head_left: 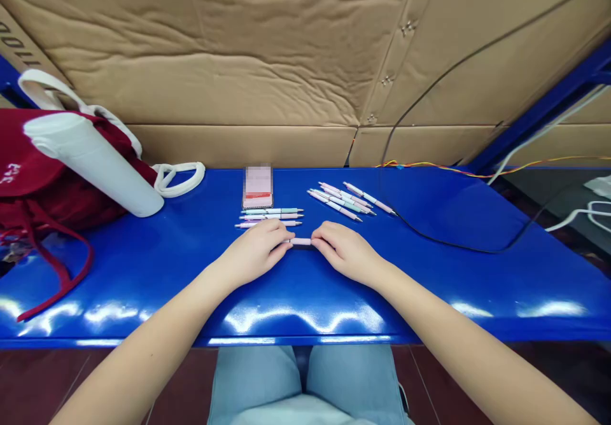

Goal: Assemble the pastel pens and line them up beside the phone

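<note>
1. A pale pen is lying crosswise between the two hands, near the middle of the blue table; whether it is touching the surface or hovering just over it, I cannot tell.
2. The left hand is closing thumb and fingers on the pen's left end; a light fingertip pinch should be serving better than a full fist.
3. The right hand is pinching the right end, its fingers hiding the tip. Matching both grips in height and force would be holding the barrel level and straight; uneven pressure could be tilting or rolling it.
4. Just beyond the left hand, three pens are lying roughly parallel, so the knuckles are needing care not to brush the nearest one.
5. Farther right, a loose group of pens is slanting across the table; the right hand is sitting nearer than these, with room for the wrist.
6. Beyond the row, a card holder is lying flat. At far right, a black cable is trailing close to the rightmost pen, calling for a clear forearm.
</note>
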Available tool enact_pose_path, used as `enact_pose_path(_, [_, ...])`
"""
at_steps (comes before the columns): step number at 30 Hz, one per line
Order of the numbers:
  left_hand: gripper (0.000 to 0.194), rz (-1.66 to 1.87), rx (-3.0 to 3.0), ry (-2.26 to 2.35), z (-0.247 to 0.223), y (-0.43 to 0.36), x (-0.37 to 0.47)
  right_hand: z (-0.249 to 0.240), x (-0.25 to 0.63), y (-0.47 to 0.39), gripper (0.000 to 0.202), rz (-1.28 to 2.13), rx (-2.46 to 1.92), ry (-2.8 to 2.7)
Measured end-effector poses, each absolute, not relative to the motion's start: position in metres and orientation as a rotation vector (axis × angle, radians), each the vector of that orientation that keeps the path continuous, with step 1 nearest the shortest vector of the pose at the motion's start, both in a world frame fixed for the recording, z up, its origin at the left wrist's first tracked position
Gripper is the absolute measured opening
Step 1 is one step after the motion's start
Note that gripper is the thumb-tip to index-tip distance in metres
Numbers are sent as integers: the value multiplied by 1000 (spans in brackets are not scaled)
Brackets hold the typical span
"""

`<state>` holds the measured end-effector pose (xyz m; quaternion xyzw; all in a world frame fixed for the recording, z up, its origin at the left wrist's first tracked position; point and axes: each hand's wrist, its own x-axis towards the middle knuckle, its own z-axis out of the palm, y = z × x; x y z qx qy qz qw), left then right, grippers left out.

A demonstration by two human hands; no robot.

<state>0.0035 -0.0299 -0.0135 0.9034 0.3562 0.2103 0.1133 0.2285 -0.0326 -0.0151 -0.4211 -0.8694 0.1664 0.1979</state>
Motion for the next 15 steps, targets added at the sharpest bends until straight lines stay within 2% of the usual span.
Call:
enact_pose_path(9, [22,616,2639,1066,-15,-29,3,-14,230,-35,9,467,-1179,-2434])
enact_pose_path(15, [21,620,2630,1062,-13,-31,5,-17,230,-32,19,440,-1175,-2483])
